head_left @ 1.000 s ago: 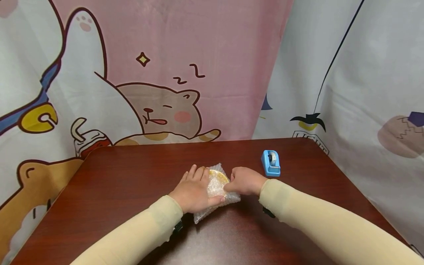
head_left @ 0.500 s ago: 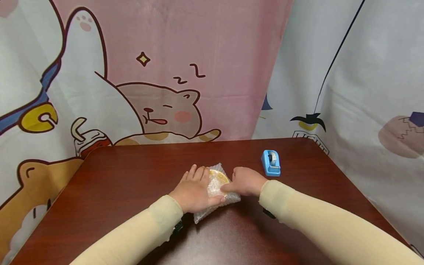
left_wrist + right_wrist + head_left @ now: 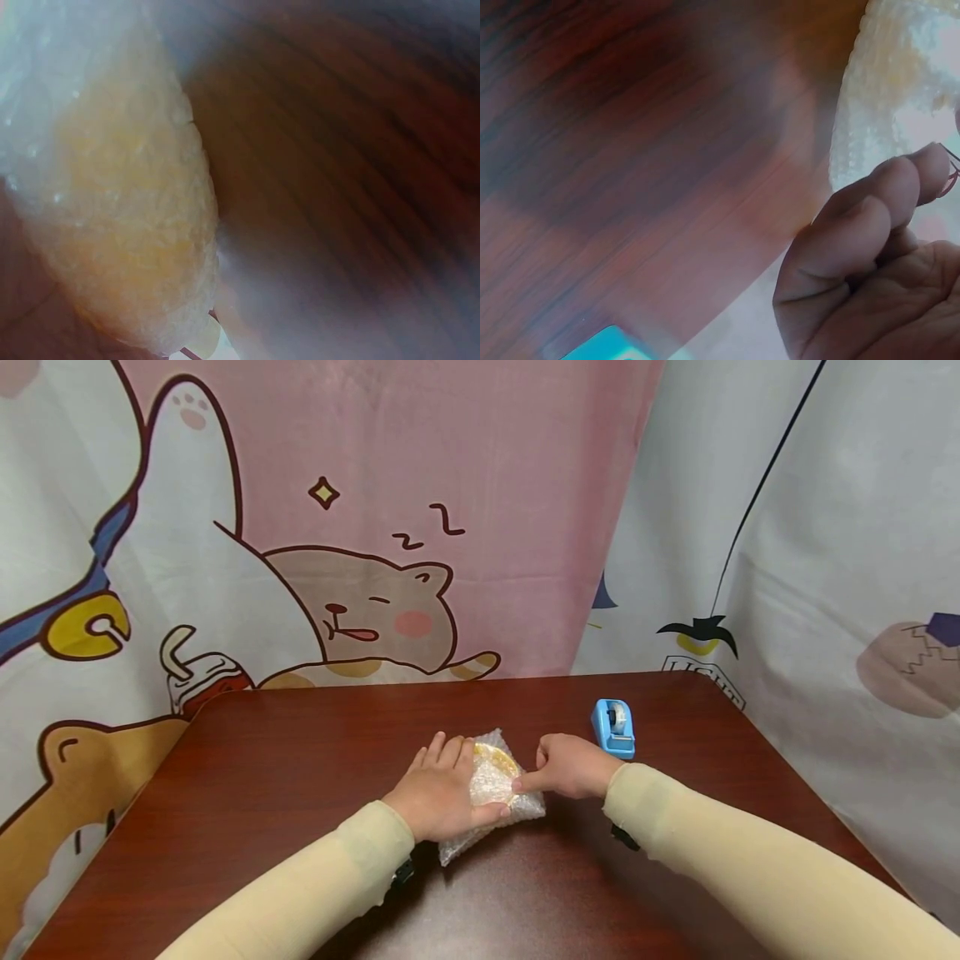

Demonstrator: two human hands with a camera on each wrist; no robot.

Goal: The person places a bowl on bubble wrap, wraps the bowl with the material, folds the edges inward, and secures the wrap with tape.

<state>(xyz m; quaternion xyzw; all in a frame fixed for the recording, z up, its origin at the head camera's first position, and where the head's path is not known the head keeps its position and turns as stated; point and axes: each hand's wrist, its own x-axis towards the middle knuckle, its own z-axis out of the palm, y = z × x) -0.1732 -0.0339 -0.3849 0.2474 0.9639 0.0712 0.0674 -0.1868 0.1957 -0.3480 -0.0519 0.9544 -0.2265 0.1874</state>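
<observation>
A bubble-wrapped bundle (image 3: 491,777) lies in the middle of the tabletop, with a round, yellow-rimmed thing showing through the clear wrap. My left hand (image 3: 437,793) rests flat on its left side, fingers spread and the thumb reaching across the front. From the right, my right hand (image 3: 573,766) touches the top of the wrap with one outstretched digit, its other fingers curled. The right wrist view shows those curled fingers (image 3: 847,240) beside the bundle's edge (image 3: 877,97). Close up in the left wrist view, the bubble wrap (image 3: 127,187) bulges over the yellow thing.
A light blue tape dispenser (image 3: 615,731) with a roll in it stands behind my right hand. The dark red-brown wooden table (image 3: 300,735) ends at a cartoon-printed curtain (image 3: 525,527) along the back and sides.
My right hand has shifted slightly right, its digit sliding over the wrap and still touching it. The left hand and the bundle stay in place.
</observation>
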